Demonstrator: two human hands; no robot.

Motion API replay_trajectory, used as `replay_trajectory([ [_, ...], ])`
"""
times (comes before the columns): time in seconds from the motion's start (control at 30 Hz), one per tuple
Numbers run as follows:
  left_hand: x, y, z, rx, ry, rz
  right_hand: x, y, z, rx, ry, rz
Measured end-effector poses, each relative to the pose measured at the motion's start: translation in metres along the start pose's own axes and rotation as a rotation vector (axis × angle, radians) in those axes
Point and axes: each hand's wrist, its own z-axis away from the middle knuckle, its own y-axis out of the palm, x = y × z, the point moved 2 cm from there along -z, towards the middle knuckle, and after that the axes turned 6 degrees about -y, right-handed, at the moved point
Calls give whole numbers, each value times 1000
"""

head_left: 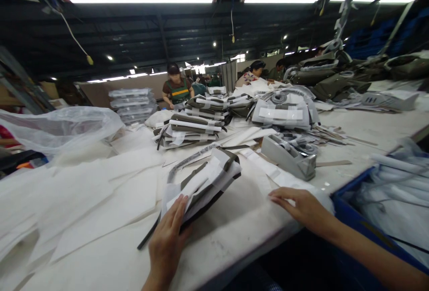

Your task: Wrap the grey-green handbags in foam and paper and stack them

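A folded olive bag [219,172], wrapped partly in white tissue and with dark edging, lies tilted on the table in front of me. My left hand [170,237] grips its near end, fingers on top and thumb hidden beneath. From its far side curves a strap [187,161] covered in clear wrap. To the right, my right hand [298,206] is just above the table's edge, thumb and fingertips pinched together; whatever is between them is too small to make out. Beyond that hand stands a grey tape dispenser [288,157].
Stacks of wrapped bags [197,123] stand farther back. White paper sheets [110,192] spread over the left side. A blue crate [351,219] with plastic-wrapped pieces is at the right. Across the table a person in an apron [177,90] works.
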Motion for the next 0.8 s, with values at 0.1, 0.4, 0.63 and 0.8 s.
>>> replay_trajectory([
  [0.1, 0, 0, 0, 0, -9, 18, 29, 18, 13, 230, -46, -188],
  [0.4, 2, -2, -1, -17, -55, 47, -2, 81, -10, 149, 53, 400],
  [0.63, 1, -9, -12, -81, -186, 69, 64, 135, -54, 331, -134, 234],
  [0.8, -2, -17, -37, -127, -228, 70, 109, 167, -107, 336, -208, 68],
])
